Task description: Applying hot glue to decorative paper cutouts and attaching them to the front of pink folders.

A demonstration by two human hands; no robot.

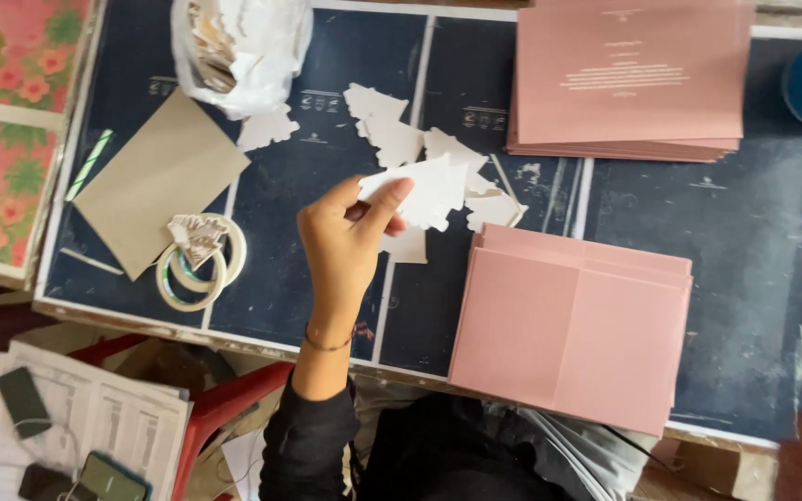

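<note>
The left hand (345, 237) pinches a white paper cutout (424, 190) in its grip, just left of the pink card stack (573, 329); the right hand is out of view.

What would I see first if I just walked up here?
Probably the left hand in the middle, pinching a white paper cutout above the dark table. More cutouts lie scattered behind it. Pink card stacks sit at the near right and far right.
</note>
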